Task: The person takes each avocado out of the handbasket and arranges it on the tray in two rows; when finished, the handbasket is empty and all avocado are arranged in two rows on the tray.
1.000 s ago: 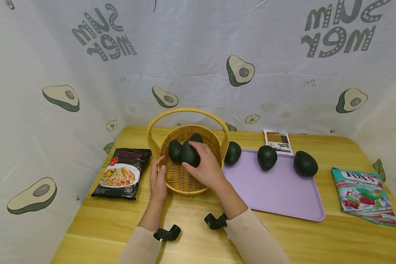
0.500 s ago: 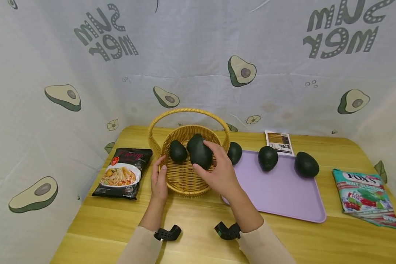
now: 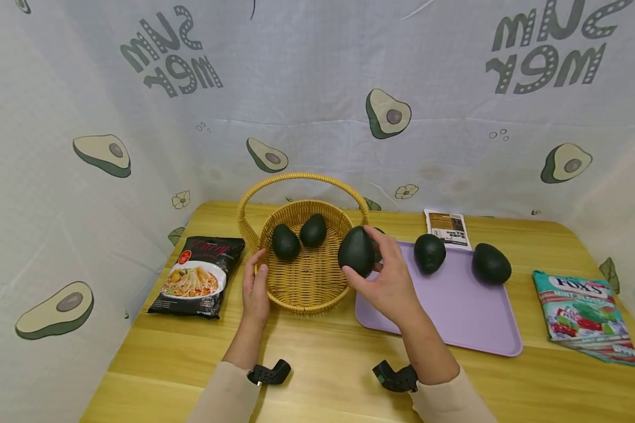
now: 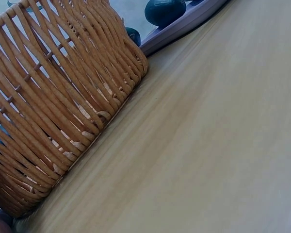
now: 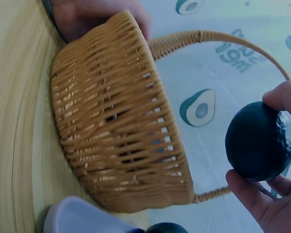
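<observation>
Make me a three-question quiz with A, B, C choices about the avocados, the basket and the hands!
1. Where is the avocado that the right hand holds?
A. above the basket's right rim
B. on the noodle packet
C. on the sweets bag

2. How many avocados lie inside the basket?
A. none
B. two
C. five

3. What is the left hand doing?
A. lifting the tray
B. holding an avocado
C. resting against the basket's side

Answers:
1 A, the hand holds it in the air between basket and purple tray.
2 B, two dark ones lie side by side at the back.
3 C, its fingers lie along the wicker wall.
</observation>
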Demonstrator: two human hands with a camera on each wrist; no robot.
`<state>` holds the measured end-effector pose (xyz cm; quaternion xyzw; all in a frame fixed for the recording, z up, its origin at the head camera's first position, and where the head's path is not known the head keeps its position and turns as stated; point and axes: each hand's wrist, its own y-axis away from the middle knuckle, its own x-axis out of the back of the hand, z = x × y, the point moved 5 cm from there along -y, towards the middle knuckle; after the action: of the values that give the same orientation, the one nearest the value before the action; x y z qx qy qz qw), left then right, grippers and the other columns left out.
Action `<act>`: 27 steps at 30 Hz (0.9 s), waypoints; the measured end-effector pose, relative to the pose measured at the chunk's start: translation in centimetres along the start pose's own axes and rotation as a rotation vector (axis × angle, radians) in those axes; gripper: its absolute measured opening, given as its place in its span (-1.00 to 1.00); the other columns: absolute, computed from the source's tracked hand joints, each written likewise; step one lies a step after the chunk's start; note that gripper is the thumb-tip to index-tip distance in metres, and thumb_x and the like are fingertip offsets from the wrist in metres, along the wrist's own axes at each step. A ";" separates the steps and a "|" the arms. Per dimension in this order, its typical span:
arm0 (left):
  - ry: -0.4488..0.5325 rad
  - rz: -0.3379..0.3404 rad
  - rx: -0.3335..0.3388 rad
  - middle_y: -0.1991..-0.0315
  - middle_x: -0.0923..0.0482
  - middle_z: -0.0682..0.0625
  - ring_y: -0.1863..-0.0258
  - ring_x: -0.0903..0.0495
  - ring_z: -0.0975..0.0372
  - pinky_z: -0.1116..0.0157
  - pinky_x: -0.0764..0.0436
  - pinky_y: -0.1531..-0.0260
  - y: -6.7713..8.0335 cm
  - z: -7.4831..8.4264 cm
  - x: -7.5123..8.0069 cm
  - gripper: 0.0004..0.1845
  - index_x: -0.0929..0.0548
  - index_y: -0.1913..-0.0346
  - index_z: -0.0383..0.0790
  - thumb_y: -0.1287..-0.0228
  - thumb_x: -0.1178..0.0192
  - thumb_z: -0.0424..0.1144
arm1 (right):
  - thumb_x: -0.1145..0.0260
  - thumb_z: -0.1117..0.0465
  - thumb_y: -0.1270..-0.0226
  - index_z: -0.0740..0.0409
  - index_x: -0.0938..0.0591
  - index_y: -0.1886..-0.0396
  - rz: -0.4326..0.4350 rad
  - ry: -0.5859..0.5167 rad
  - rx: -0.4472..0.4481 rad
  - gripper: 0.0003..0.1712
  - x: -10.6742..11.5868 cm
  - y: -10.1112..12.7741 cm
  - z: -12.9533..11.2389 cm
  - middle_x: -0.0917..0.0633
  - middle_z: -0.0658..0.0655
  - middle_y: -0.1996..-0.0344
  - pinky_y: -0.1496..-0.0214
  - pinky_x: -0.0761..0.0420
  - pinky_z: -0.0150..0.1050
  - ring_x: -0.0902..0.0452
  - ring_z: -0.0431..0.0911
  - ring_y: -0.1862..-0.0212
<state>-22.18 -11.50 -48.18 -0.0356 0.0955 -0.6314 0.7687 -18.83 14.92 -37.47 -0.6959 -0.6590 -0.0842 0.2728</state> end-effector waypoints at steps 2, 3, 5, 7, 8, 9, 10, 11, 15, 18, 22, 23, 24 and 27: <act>-0.003 -0.002 0.002 -0.47 -0.31 -0.23 -0.54 -0.15 0.08 0.32 -0.14 -0.43 0.0 0.0 0.0 -0.57 -0.37 -0.41 -0.35 -0.59 0.20 -0.36 | -0.57 0.18 -0.14 -0.09 -0.29 -0.55 0.002 0.012 -0.014 0.00 0.5 0.2 0.3 -0.41 0.21 -0.32 -0.07 -0.63 0.13 -0.41 0.09 -0.23; -0.005 -0.003 0.003 -0.47 -0.31 -0.22 -0.54 -0.15 0.09 0.30 -0.14 -0.44 0.0 0.0 0.0 -0.57 -0.37 -0.41 -0.35 -0.60 0.19 -0.35 | -0.58 0.18 -0.14 -0.08 -0.29 -0.55 0.004 0.022 -0.020 0.01 0.7 0.3 0.5 -0.40 0.21 -0.32 -0.07 -0.62 0.13 -0.41 0.09 -0.24; -0.010 -0.004 0.005 -0.47 -0.31 -0.21 -0.54 -0.16 0.09 0.25 -0.13 -0.45 0.0 0.0 0.0 -0.57 -0.38 -0.41 -0.34 -0.61 0.18 -0.32 | -0.59 0.19 -0.13 -0.06 -0.28 -0.56 0.008 0.037 -0.028 0.02 1.1 0.5 0.9 -0.39 0.23 -0.32 -0.07 -0.62 0.13 -0.40 0.10 -0.24; -0.012 -0.005 0.003 -0.47 -0.31 -0.21 -0.54 -0.16 0.08 0.20 -0.12 -0.46 0.0 0.0 0.0 -0.57 -0.38 -0.41 -0.33 -0.61 0.17 -0.30 | -0.59 0.20 -0.13 -0.05 -0.28 -0.56 0.012 0.045 -0.034 0.02 1.6 0.6 1.4 -0.38 0.24 -0.31 -0.09 -0.61 0.15 -0.40 0.12 -0.25; -0.014 -0.005 0.002 -0.47 -0.31 -0.21 -0.54 -0.15 0.07 0.18 -0.12 -0.46 0.0 0.0 0.0 -0.57 -0.38 -0.41 -0.33 -0.61 0.17 -0.28 | -0.59 0.20 -0.13 -0.04 -0.29 -0.56 0.015 0.052 -0.034 0.02 1.8 0.7 1.6 -0.38 0.25 -0.31 -0.09 -0.62 0.16 -0.40 0.12 -0.24; -0.014 -0.005 0.000 -0.48 -0.31 -0.21 -0.54 -0.15 0.07 0.16 -0.12 -0.47 0.0 0.0 0.0 -0.57 -0.38 -0.42 -0.32 -0.62 0.16 -0.27 | -0.59 0.20 -0.13 -0.03 -0.29 -0.56 0.019 0.059 -0.033 0.02 2.0 0.9 1.7 -0.37 0.25 -0.30 -0.08 -0.62 0.16 -0.40 0.13 -0.24; -0.014 -0.005 -0.003 -0.48 -0.31 -0.22 -0.54 -0.15 0.06 0.13 -0.10 -0.48 0.0 0.0 0.0 -0.56 -0.37 -0.42 -0.33 -0.61 0.16 -0.28 | -0.59 0.20 -0.13 -0.03 -0.29 -0.56 0.019 0.064 -0.034 0.01 2.2 1.0 1.9 -0.37 0.26 -0.30 -0.07 -0.62 0.17 -0.40 0.13 -0.23; -0.011 -0.005 -0.004 -0.48 -0.30 -0.22 -0.55 -0.14 0.06 0.11 -0.09 -0.48 0.0 0.0 0.0 -0.57 -0.37 -0.42 -0.32 -0.61 0.16 -0.28 | -0.59 0.20 -0.13 -0.04 -0.30 -0.56 0.018 0.065 -0.035 0.01 2.3 1.1 2.0 -0.37 0.26 -0.31 -0.06 -0.63 0.17 -0.41 0.14 -0.23; 0.000 -0.007 -0.007 -0.48 -0.30 -0.22 -0.56 -0.11 0.06 0.03 -0.03 -0.51 0.1 -0.1 0.1 -0.57 -0.37 -0.41 -0.33 -0.61 0.17 -0.29 | -0.58 0.16 -0.16 0.00 -0.30 -0.55 -0.001 0.082 -0.060 -0.01 2.8 1.4 2.8 -0.36 0.27 -0.35 -0.06 -0.64 0.18 -0.43 0.19 -0.25; 0.007 -0.010 -0.008 -0.49 -0.30 -0.23 -0.57 -0.10 0.05 0.00 -0.01 -0.52 0.1 -0.1 0.1 -0.56 -0.37 -0.41 -0.34 -0.61 0.17 -0.29 | -0.57 0.12 -0.18 0.04 -0.30 -0.55 -0.018 0.099 -0.087 -0.03 3.1 1.5 3.4 -0.36 0.29 -0.37 -0.07 -0.65 0.17 -0.44 0.23 -0.27; 0.009 -0.009 -0.008 -0.48 -0.29 -0.24 -0.57 -0.09 0.03 0.01 -0.03 -0.51 0.0 -0.1 0.1 -0.56 -0.37 -0.41 -0.35 -0.61 0.17 -0.28 | -0.57 0.07 -0.18 0.05 -0.30 -0.54 -0.033 0.122 -0.112 -0.02 3.3 1.5 3.9 -0.37 0.31 -0.37 -0.08 -0.65 0.17 -0.44 0.23 -0.28; 0.008 -0.008 -0.007 -0.48 -0.29 -0.24 -0.57 -0.09 0.04 0.02 -0.03 -0.51 0.0 -0.2 0.1 -0.56 -0.37 -0.41 -0.35 -0.61 0.17 -0.28 | -0.57 0.06 -0.18 0.04 -0.30 -0.54 -0.037 0.125 -0.118 -0.02 3.4 1.5 4.0 -0.37 0.31 -0.37 -0.08 -0.64 0.17 -0.44 0.22 -0.29; 0.008 -0.006 -0.006 -0.48 -0.29 -0.24 -0.57 -0.09 0.04 0.05 -0.05 -0.50 0.0 -0.2 0.1 -0.56 -0.37 -0.41 -0.35 -0.61 0.17 -0.28 | -0.57 0.04 -0.18 0.04 -0.30 -0.54 -0.042 0.131 -0.125 -0.02 3.4 1.5 4.1 -0.37 0.30 -0.37 -0.08 -0.64 0.16 -0.43 0.21 -0.29; -0.007 -0.003 -0.005 -0.48 -0.30 -0.23 -0.56 -0.12 0.04 0.15 -0.09 -0.47 0.0 -0.2 0.1 -0.56 -0.37 -0.41 -0.34 -0.61 0.18 -0.28 | -0.57 -0.01 -0.17 0.03 -0.31 -0.54 -0.067 0.146 -0.147 -0.01 3.4 1.5 4.5 -0.40 0.29 -0.36 -0.06 -0.64 0.15 -0.47 0.21 -0.27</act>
<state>-22.25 -11.58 -48.42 -0.0400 0.0943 -0.6320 0.7681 -18.09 20.15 -40.03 -0.6835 -0.6524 -0.1918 0.2653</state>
